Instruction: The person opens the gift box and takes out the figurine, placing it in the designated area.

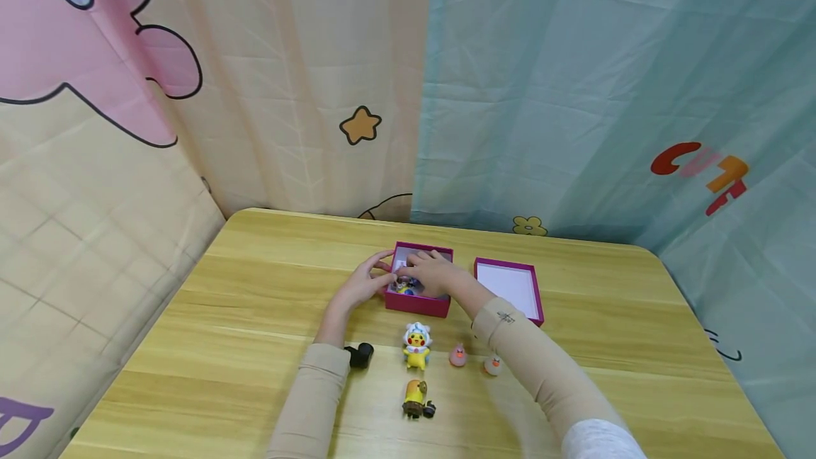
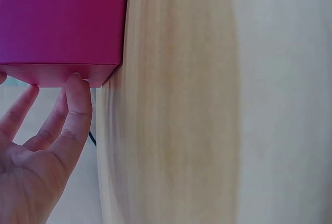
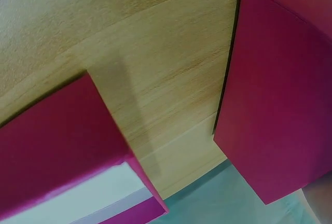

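A wood-grain table (image 1: 268, 289) is standing before beige and blue-green curtains (image 1: 510, 105). On it, a magenta box (image 1: 417, 304) holding toys (image 1: 404, 287) is sitting beside a white-lined lid (image 1: 503, 282). The left hand (image 1: 365, 280) is touching the box's side with relaxed fingers (image 2: 79, 99); the right hand (image 1: 433, 274) is resting inside, its grasp I cannot tell.

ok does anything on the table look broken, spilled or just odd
Nothing looks clearly spilled or damaged. One slightly odd detail: a small dark piece sits beside the base of the yellow-and-brown figure; I can't tell whether it's attached. The lid, hollow side up beside the box, seems simply set aside.
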### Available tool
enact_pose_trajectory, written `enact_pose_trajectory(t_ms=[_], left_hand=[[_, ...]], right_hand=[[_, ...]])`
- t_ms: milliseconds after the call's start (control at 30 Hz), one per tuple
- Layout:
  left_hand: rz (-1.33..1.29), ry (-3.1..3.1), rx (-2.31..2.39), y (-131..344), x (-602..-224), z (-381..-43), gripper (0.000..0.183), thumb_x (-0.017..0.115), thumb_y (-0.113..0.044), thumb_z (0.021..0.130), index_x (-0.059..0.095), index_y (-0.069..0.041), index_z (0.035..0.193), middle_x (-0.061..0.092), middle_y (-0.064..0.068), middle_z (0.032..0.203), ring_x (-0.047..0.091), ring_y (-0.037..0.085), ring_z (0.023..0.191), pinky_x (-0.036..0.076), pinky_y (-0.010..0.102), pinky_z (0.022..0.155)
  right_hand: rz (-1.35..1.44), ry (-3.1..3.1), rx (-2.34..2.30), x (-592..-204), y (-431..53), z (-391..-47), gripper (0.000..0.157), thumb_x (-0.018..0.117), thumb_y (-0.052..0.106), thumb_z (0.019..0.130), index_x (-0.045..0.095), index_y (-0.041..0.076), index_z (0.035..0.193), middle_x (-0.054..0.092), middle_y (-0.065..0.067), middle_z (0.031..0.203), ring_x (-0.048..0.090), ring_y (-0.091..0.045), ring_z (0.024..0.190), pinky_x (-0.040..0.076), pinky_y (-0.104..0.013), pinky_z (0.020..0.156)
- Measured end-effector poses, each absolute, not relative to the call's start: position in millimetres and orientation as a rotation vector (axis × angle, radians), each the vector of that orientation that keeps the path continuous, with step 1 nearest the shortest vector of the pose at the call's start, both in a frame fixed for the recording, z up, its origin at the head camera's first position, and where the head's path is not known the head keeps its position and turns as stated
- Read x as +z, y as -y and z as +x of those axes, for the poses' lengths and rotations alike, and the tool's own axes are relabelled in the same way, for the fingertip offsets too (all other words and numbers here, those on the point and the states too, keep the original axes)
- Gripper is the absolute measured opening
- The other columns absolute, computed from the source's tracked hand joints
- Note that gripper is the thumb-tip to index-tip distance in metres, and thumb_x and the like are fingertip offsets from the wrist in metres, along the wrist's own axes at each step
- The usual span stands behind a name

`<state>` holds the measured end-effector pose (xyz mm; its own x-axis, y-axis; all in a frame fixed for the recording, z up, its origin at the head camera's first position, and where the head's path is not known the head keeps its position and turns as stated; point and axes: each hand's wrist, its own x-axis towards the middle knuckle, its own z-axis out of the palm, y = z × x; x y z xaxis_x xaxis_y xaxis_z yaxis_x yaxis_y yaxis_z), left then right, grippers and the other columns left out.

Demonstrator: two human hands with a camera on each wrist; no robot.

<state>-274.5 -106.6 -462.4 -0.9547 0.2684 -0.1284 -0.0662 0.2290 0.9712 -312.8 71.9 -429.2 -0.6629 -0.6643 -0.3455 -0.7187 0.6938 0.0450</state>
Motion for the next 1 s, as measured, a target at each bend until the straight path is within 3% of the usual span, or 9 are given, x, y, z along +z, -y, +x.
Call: enact_pose_trajectory(t_ms=[267, 733, 1000], left_hand=[[0.181, -2.284, 1.769, 107.0, -467.6, -277.5, 0.052, 0.054, -0.010, 0.091, 0.036, -0.013, 0.140, 0.046, 0.022, 0.121, 0.057, 0.033, 0.097, 0.053, 0.037, 0.075], [0.162, -2.300, 1.748, 105.5, -465.6, -276.8, 0.052, 0.055, -0.011, 0.091, 0.037, -0.016, 0.139, 0.047, 0.019, 0.119, 0.059, 0.025, 0.089, 0.053, 0.033, 0.072], [0.197, -2.247, 1.796, 106.4, -466.5, -277.3, 0.054, 0.052, -0.008, 0.092, 0.031, -0.011, 0.142, 0.043, 0.025, 0.121, 0.058, 0.038, 0.096, 0.053, 0.040, 0.073]], right_hand=[[-1.147, -2.629, 0.209, -434.8, -73.7, -315.7, 0.053, 0.062, 0.028, 0.086, 0.042, 0.032, 0.135, 0.041, -0.003, 0.133, 0.032, -0.024, 0.129, 0.020, -0.050, 0.109], [-1.237, -2.679, 0.050, -434.8, -80.0, -318.2, 0.056, 0.069, 0.037, 0.079, 0.047, 0.026, 0.130, 0.043, -0.007, 0.135, 0.037, -0.025, 0.124, 0.023, -0.050, 0.107], [-1.219, -2.705, -0.025, -427.5, -86.5, -322.0, 0.060, 0.070, 0.042, 0.077, 0.046, 0.023, 0.128, 0.046, -0.006, 0.129, 0.040, -0.025, 0.123, 0.024, -0.051, 0.106]])
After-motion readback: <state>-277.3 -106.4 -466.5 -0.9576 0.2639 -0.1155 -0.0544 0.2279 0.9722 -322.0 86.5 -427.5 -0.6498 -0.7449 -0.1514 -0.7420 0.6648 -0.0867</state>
